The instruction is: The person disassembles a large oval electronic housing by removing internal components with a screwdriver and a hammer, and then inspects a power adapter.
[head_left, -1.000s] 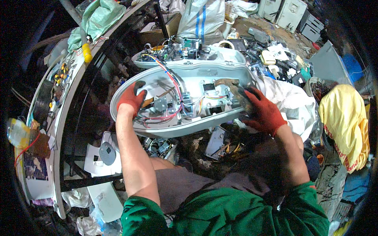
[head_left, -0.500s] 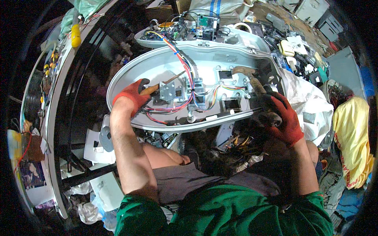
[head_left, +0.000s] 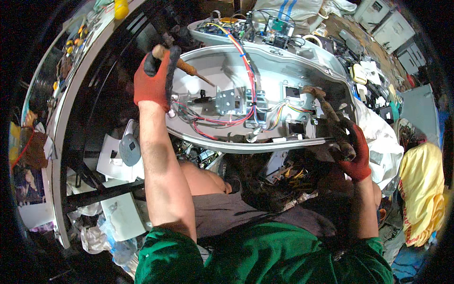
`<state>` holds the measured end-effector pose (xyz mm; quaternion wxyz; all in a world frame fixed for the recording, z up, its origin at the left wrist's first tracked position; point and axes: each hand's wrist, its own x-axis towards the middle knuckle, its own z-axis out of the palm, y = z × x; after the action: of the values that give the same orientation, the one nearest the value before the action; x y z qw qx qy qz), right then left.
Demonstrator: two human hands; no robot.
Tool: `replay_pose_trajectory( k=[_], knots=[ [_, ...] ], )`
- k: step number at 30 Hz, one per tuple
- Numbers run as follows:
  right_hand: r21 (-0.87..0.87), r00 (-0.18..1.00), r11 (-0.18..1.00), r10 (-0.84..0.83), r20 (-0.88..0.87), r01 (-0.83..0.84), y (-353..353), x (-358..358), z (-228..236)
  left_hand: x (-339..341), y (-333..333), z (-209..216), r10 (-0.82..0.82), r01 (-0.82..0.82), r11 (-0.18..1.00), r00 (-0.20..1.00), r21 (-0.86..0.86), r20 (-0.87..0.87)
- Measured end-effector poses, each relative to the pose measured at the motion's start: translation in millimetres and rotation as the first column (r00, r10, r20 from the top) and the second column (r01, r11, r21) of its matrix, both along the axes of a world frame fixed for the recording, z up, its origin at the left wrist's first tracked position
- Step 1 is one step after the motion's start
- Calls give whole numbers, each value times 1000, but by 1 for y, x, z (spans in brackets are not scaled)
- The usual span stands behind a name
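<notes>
My left hand [head_left: 155, 81], in a red and black glove, is closed around a screwdriver with a worn brown handle [head_left: 187, 69]. Its thin shaft slants down toward a metal bracket [head_left: 227, 101] inside a long grey plastic housing [head_left: 215, 142]. The hand is over the housing's left end. At the right end, my gloved right hand [head_left: 355, 154] grips a hammer [head_left: 331, 111] by its handle, the head lying over the housing's interior. A bundle of coloured wires [head_left: 249, 71] crosses the housing past small metal plates and square openings.
Behind the housing lies a matching grey shell [head_left: 208, 34] with a green circuit board [head_left: 279, 26] and black cables. White sacking [head_left: 378, 142] and a yellow bag [head_left: 421, 189] sit at right. A shelf edge [head_left: 90, 61] with tools runs along the left. Scrap parts are heaped below.
My left hand has risen with the screwdriver, away from the housing's near left side. The view has shifted, so the housing sits further right. My right hand still holds the hammer.
</notes>
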<state>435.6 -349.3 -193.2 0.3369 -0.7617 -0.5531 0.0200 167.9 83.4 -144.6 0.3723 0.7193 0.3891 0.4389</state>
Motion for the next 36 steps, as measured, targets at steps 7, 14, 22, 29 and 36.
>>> replay_pose_trajectory(
  k=[7, 14, 22, 29, 36],
  knots=[
    [-17, 996, 1000, 12, 87, -10, 8, -10, 6, 7, -11, -5, -113, 113, 994, 980, 5, 166],
    [-14, 994, 999, -42, 103, 44, 17, -14, 3, 6, -18, 2, -33, 48, 998, 944, -40, 329],
    [31, 992, 997, -75, 105, 72, 20, -9, -6, 3, -22, -4, 51, -40, 999, 695, -33, 718],
    [128, 976, 985, -138, 167, 117, 11, 1, -29, -22, -9, -14, 149, 9, 976, 699, -216, 700],
    [-35, 946, 969, -231, 227, 245, 3, 13, -36, -21, -11, -13, 160, -25, 976, 749, -215, 642]
  ],
)
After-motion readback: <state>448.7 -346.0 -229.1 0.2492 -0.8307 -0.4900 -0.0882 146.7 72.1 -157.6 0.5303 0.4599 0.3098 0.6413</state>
